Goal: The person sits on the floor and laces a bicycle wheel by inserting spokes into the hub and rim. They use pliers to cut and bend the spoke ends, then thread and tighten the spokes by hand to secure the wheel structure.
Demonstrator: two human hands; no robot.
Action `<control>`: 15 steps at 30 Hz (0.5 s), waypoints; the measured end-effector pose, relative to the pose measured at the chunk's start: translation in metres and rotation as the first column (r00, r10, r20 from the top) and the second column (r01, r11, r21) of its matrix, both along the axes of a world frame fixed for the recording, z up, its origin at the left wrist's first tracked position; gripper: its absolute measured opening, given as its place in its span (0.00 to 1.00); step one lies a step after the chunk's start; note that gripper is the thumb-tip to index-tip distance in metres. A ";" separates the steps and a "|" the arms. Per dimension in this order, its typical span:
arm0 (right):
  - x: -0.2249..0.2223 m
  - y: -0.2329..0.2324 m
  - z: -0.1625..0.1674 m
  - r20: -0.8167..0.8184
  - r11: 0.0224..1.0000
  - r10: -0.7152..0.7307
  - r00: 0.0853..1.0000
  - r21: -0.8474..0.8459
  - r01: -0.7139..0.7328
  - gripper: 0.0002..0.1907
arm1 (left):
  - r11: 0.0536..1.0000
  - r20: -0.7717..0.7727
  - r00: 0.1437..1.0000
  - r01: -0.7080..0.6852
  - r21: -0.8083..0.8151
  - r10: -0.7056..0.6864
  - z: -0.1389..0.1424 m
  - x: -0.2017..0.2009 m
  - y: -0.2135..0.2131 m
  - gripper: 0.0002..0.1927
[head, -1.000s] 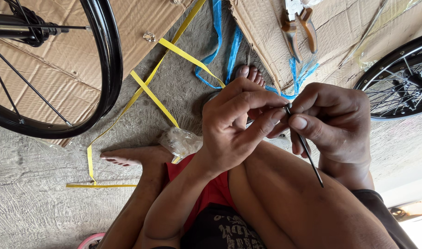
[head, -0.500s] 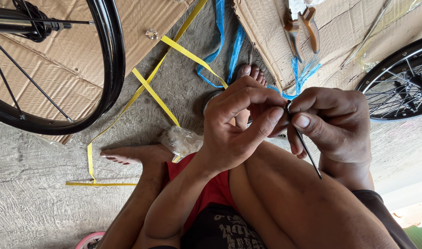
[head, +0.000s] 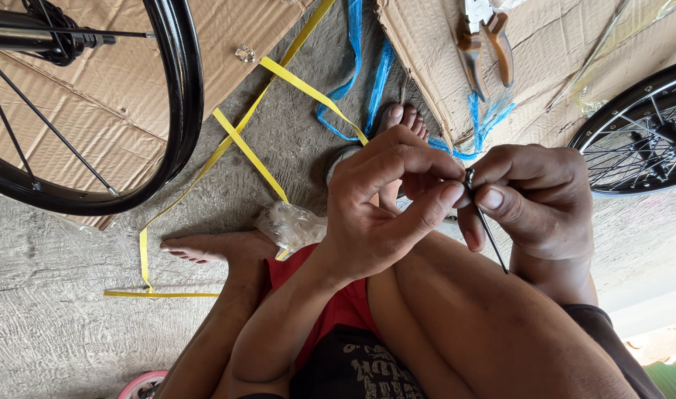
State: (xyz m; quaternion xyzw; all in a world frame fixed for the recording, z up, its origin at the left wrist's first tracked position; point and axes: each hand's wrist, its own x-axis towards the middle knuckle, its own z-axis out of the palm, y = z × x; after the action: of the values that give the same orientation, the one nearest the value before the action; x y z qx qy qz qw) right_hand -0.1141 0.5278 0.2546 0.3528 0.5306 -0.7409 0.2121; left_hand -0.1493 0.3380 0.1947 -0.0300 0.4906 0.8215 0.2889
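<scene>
Yellow strap (head: 242, 151), blue strap (head: 353, 66), black wheel (head: 177, 96), red shorts (head: 338, 303).

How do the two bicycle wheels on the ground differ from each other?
The left wheel shows a plain black rim with few spokes, and lies partly on cardboard. The right wheel shows many closely set spokes and is mostly cut off by the frame edge. Both are black and spoked.

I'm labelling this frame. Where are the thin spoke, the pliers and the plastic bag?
thin spoke (head: 493, 240), head view, bare shaft below the right hand.
pliers (head: 484, 55), head view, orange handles.
plastic bag (head: 294, 224), head view, crumpled middle.
</scene>
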 end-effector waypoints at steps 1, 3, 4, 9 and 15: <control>-0.001 0.000 0.001 0.008 1.000 0.000 1.000 -0.010 0.000 0.16 | 1.000 -0.027 1.000 0.004 -0.018 -0.005 0.001 -0.002 0.000 0.06; -0.004 0.000 0.002 0.022 0.999 -0.021 1.000 -0.038 0.022 0.17 | 0.999 -0.075 0.997 -0.003 -0.035 0.000 0.004 -0.006 -0.001 0.04; -0.005 -0.001 0.003 0.028 0.997 -0.044 0.999 -0.056 0.045 0.16 | 0.998 -0.106 0.994 -0.034 -0.050 0.028 0.004 -0.008 -0.002 0.04; -0.003 -0.009 0.002 -0.059 0.991 -0.064 0.996 -0.119 0.056 0.15 | 0.876 -0.399 0.885 -0.374 -0.305 0.239 0.004 -0.011 -0.055 0.01; 0.005 -0.006 -0.004 -0.099 0.991 -0.027 0.995 -0.136 0.013 0.16 | 0.389 -0.613 0.738 -0.672 -0.630 0.282 -0.034 0.001 -0.209 0.18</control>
State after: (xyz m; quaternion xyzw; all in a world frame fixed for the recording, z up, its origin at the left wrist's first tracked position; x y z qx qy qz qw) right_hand -0.1091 0.5219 0.2507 0.3052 0.4858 -0.7940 0.2008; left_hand -0.1486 0.1290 0.1606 -0.1325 0.8308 0.5255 -0.1263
